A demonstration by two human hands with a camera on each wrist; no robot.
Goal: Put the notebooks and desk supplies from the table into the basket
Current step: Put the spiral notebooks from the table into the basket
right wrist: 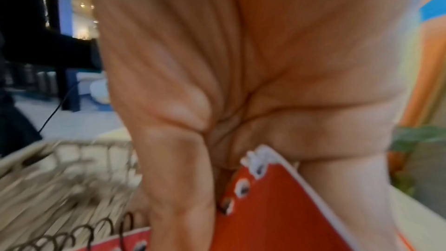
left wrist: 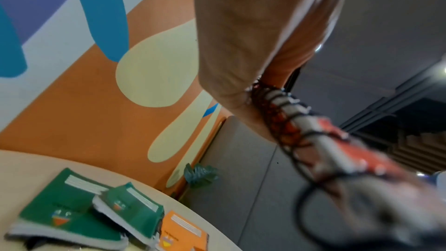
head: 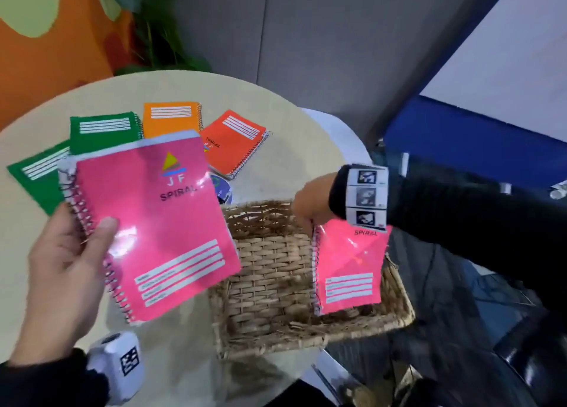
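Note:
My left hand [head: 70, 253] grips a large pink spiral notebook [head: 159, 222] by its wire spine, held up over the table's left side; the same spine [left wrist: 301, 133] shows blurred in the left wrist view. My right hand [head: 313, 204] pinches the top corner of a smaller pink spiral notebook [head: 349, 271], which hangs upright inside the wicker basket [head: 276, 283] along its right wall. In the right wrist view the fingers [right wrist: 183, 178] curl round that notebook's cover [right wrist: 277, 207]. Two green notebooks [head: 101, 130] [head: 36, 176], an orange one [head: 171, 118] and a red-orange one [head: 236, 142] lie on the round table [head: 291, 136].
A small round blue-and-white object [head: 221, 185] peeks out between the large pink notebook and the basket. A potted plant [head: 159, 38] stands behind the table by an orange wall. Beyond the table's right edge are a blue panel [head: 460, 136] and dark floor.

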